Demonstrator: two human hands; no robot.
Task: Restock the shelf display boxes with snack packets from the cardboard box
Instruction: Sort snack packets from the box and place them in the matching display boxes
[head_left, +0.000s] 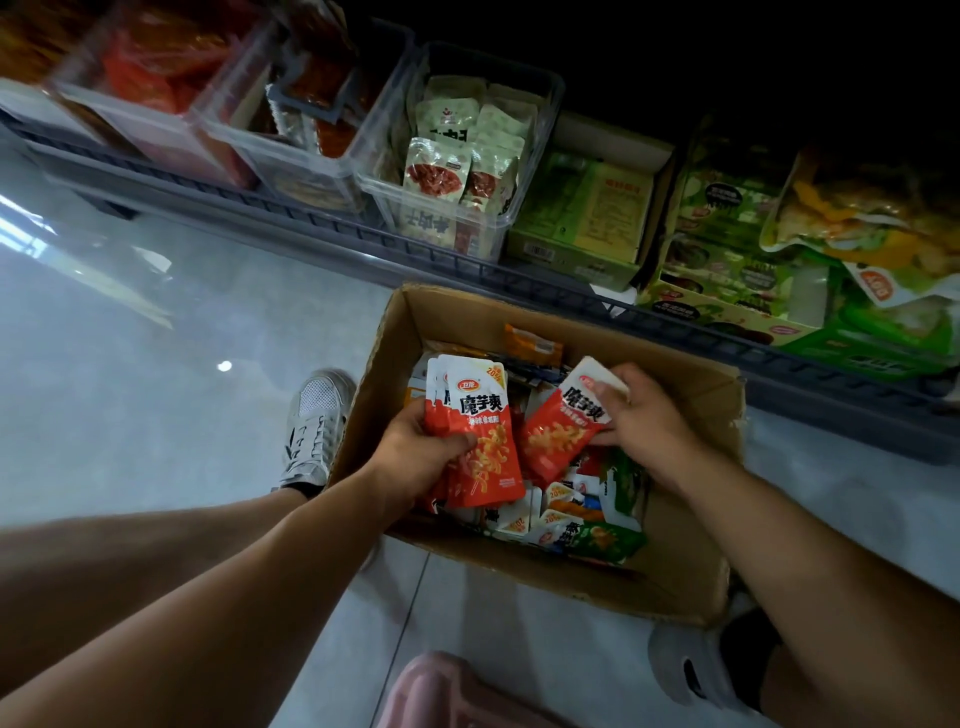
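Your left hand (415, 457) grips a stack (480, 447) of red packets, thumb across the front, fingers curled behind. Your right hand (641, 415) pinches one more packet (558, 431) by its white top end, just right of the stack and tilted toward it. Both hands are inside the open box (691, 566). A loose heap (587, 525) of mixed packets lies below your right wrist.

Risks:
- The stack is fanned, not squared. Add the single one at an angle and the thumb probably loses the front packets, which slide back into the heap.
- The right pinch is at one end only, so the packet can swing or peel out on a fast lift.
- The tub (457, 156) straight ahead of your hands holds white pouches, a different product. Red-filled tubs sit far ahead-left of your left hand and are blurred, so I can't tell if they match. Check the label before you drop.
- The rail (363, 234) runs between your hands and the tubs. A low carry may snag on it.

Materials:
- Packets: flat glossy film pouches, white tops and red bodies. They look slick.
- Box: corrugated cardboard, and the rim right of your right hand is frayed.
- Tubs: clear rigid plastic with rounded corners.
- Carton (582, 218) ahead of your right hand: green printed card, lid open.
- Floor (156, 389): shiny tile showing glare.
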